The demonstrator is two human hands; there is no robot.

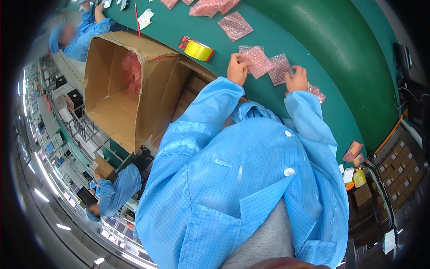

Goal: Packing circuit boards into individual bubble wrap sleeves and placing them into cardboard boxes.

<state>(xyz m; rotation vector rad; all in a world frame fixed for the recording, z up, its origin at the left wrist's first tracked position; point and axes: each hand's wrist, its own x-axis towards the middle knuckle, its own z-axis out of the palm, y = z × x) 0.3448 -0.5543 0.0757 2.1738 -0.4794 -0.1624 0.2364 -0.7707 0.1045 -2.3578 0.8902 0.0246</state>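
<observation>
My left hand (238, 69) pinches the left edge of a pink bubble-wrap bag (257, 62) over the green tabletop (224, 58). Close by on the right, my right hand (297, 80) has its thumb and fingers bent at the right edge of a second pink bubble-wrap bag (279, 69). The two bags meet or slightly overlap at their inner sides. More pink bubble wrap (317, 93) lies beside my right wrist, partly covered by the sleeve. Whatever the bags contain cannot be made out.
A roll of yellow tape on a red dispenser (197, 49) stands left of my hands. An open cardboard box (148, 80) adjoins the table's left edge, with pink wrap inside. Further bubble-wrap bags (235, 26) lie at the far side. A co-worker (78, 36) is at the upper left.
</observation>
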